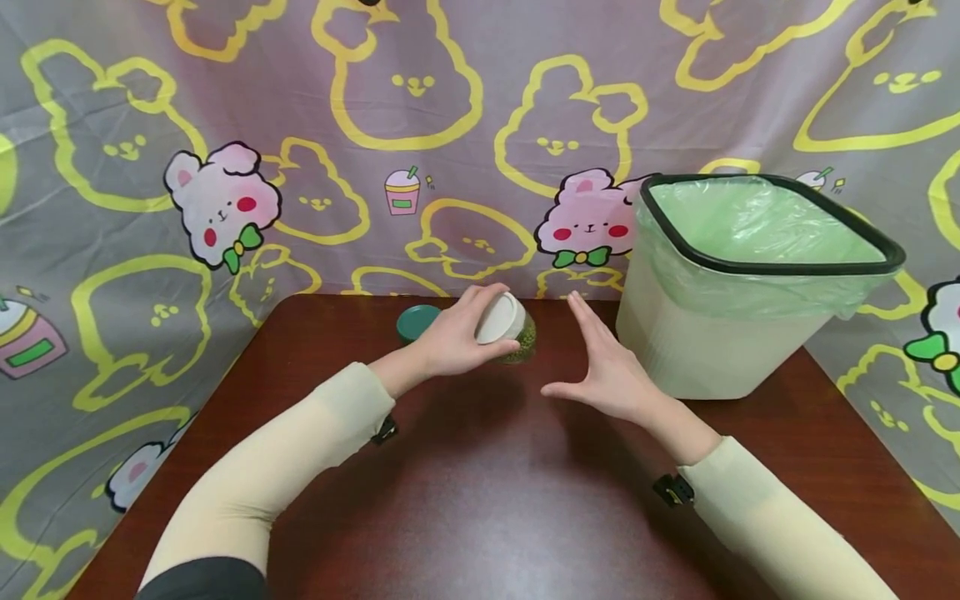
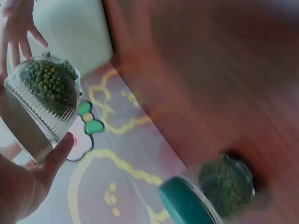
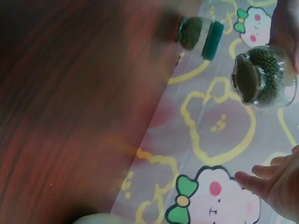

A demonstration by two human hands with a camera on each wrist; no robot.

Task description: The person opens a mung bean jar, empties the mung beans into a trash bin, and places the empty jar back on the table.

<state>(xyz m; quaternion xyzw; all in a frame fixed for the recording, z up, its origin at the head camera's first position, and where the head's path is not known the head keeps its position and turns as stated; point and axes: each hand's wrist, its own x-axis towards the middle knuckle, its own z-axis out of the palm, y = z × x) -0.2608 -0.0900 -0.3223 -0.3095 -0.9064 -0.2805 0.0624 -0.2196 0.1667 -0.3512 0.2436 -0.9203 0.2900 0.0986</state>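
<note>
A clear jar with a white lid [image 1: 501, 318] is held tilted above the table by my left hand [image 1: 455, 337], thumb and fingers curled round the lid end. Green beans [image 2: 50, 85] fill part of the jar, as the left wrist view shows. To the right of the jar, apart from it, is my right hand [image 1: 618, 377], with thumb and fingers spread and nothing held. Partly behind the left hand stands a second jar with a teal lid [image 1: 416, 320]; its dark green contents [image 3: 191, 33] show in the right wrist view.
On the right of the brown table [image 1: 480, 517] stands a cream bin [image 1: 682, 333] with a black rim and a green plastic liner [image 1: 757, 221]. A cartoon-printed curtain [image 1: 450, 167] hangs along the table's back edge and sides.
</note>
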